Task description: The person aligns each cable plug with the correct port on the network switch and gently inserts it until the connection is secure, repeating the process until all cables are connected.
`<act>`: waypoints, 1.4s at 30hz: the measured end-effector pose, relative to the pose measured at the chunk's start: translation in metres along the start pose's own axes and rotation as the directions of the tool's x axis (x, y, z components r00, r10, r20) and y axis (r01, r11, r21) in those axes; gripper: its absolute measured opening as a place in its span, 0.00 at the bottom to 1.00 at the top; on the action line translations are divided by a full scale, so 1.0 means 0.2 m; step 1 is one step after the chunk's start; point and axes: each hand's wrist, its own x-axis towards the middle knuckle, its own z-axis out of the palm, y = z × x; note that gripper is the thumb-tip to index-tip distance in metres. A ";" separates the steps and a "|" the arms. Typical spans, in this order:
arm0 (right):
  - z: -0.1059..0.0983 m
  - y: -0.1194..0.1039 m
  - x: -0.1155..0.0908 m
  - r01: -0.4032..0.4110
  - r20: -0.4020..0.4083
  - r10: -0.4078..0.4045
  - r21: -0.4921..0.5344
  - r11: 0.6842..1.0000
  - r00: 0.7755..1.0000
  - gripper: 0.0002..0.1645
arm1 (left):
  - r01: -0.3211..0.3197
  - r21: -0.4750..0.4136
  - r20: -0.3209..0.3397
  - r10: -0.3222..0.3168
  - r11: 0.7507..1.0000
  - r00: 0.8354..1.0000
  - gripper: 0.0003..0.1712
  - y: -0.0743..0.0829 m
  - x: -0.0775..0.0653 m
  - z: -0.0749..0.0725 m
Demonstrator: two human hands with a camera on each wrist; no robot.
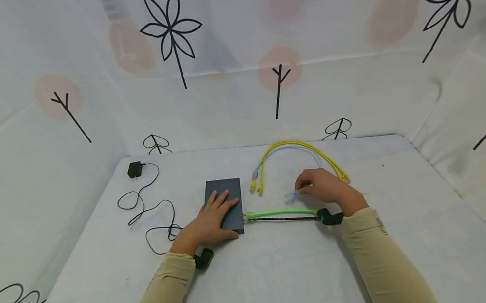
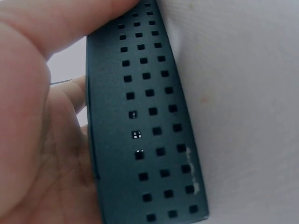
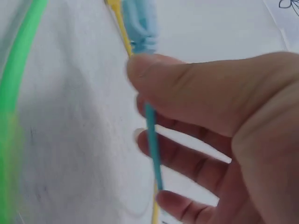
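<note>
A flat dark grey box [image 1: 231,207], likely a network switch, lies on the table, with rows of square vent holes along the side in the left wrist view. My left hand [image 1: 208,225] rests on it, fingers spread over the top and thumb at the near edge. A green cable [image 1: 282,212] and a black cable [image 1: 279,219] run from clear plugs at the box's right side. My right hand [image 1: 324,186] pinches a light blue network cable [image 3: 152,135] between thumb and fingers, just behind its plug [image 3: 140,21]. That plug points left toward the box, apart from it.
Behind the right hand, a yellow network cable [image 1: 288,142] arcs across the table alongside the light blue one. A black power adapter [image 1: 134,169] sits at the back left, and its thin cord [image 1: 144,211] loops toward the box. Patterned white cloth walls [image 1: 229,103] surround the table.
</note>
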 end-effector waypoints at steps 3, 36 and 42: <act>0.01 -0.01 0.01 0.048 -0.046 -0.048 0.003 0.999 0.998 0.04 | -0.001 0.003 0.000 0.001 1.000 1.000 0.52 0.00 0.00 0.00; 0.19 -0.18 0.08 0.273 -0.087 -0.272 0.009 0.962 0.958 0.11 | 0.000 0.010 0.004 0.000 1.000 1.000 0.52 -0.01 0.01 0.00; 0.19 -0.20 0.08 0.262 -0.084 -0.259 0.034 0.964 0.962 0.11 | 0.010 0.011 0.009 -0.010 1.000 1.000 0.52 -0.01 0.01 0.00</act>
